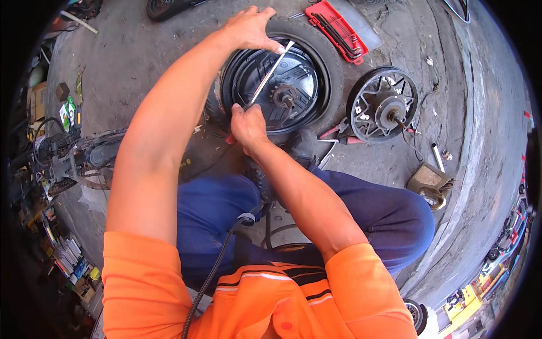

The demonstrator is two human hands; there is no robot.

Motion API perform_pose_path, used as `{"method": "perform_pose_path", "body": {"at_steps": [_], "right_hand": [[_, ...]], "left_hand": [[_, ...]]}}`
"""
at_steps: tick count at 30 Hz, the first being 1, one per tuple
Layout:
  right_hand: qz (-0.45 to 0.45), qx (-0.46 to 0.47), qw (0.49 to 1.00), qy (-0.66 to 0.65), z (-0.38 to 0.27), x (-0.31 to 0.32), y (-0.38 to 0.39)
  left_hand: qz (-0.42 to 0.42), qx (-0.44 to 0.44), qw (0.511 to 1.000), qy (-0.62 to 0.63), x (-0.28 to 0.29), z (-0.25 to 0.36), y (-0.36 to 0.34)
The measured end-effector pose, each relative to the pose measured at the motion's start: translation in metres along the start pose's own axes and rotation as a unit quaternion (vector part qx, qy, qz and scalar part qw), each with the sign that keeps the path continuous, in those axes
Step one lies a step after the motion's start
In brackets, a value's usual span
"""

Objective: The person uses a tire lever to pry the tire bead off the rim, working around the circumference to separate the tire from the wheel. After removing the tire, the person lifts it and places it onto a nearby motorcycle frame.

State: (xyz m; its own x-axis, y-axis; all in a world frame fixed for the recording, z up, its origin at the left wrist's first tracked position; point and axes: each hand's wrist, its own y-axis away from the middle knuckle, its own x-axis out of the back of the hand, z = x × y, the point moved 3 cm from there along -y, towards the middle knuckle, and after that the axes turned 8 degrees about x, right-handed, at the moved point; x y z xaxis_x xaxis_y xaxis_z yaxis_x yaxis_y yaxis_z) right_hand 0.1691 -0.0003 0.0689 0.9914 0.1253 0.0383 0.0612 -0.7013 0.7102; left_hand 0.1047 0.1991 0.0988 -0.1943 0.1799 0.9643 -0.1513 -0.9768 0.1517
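Note:
A black hub-motor wheel with its tyre (334, 85) lies flat on the ground in front of me. My right hand (248, 125) is closed around a long flat-blade screwdriver (272, 73), whose bright shaft slants across the hub cover (302, 79). Its flattened tip reaches the far rim. A bit of red shows under that hand, perhaps the handle. At the tyre's far left edge is my left hand (251, 29), fingers spread and the thumb stretched toward the screwdriver's tip. Whether the thumb touches the tip is hard to make out.
To the right lies a black spoked wheel (384, 104) with a cable. A red case of hex keys (339, 31) lies beyond the tyre. Red-handled pliers (341, 134) sit between the wheels. Metal parts (432, 181) are at right; a dark frame (84, 158) is at left.

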Motion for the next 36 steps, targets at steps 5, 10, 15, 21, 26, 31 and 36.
{"method": "perform_pose_path", "body": {"at_steps": [5,10,15,21,26,31,36], "right_hand": [[0.002,0.006,0.999,0.046,0.013,0.003,-0.007],[0.018,0.037,0.998,0.036,0.026,0.000,-0.013],[0.028,0.045,0.998,0.032,0.032,-0.002,-0.011],[0.058,0.018,0.997,-0.057,0.003,-0.007,-0.016],[0.016,-0.020,0.993,-0.114,-0.010,-0.004,-0.013],[-0.015,0.003,0.997,-0.074,-0.006,0.004,-0.004],[0.017,0.016,1.000,-0.016,-0.009,0.019,0.018]], "left_hand": [[-0.046,0.023,0.999,-0.017,0.015,0.013,0.015],[-0.069,-0.033,0.992,-0.097,0.020,0.025,0.007],[-0.079,-0.037,0.994,-0.063,0.017,0.025,0.008],[-0.064,0.010,0.994,-0.086,0.024,0.037,0.016],[-0.052,0.021,0.995,-0.080,0.024,0.039,0.016],[-0.089,-0.013,0.996,-0.006,0.012,0.018,-0.002],[-0.242,-0.023,0.962,0.127,-0.004,-0.002,-0.040]]}}
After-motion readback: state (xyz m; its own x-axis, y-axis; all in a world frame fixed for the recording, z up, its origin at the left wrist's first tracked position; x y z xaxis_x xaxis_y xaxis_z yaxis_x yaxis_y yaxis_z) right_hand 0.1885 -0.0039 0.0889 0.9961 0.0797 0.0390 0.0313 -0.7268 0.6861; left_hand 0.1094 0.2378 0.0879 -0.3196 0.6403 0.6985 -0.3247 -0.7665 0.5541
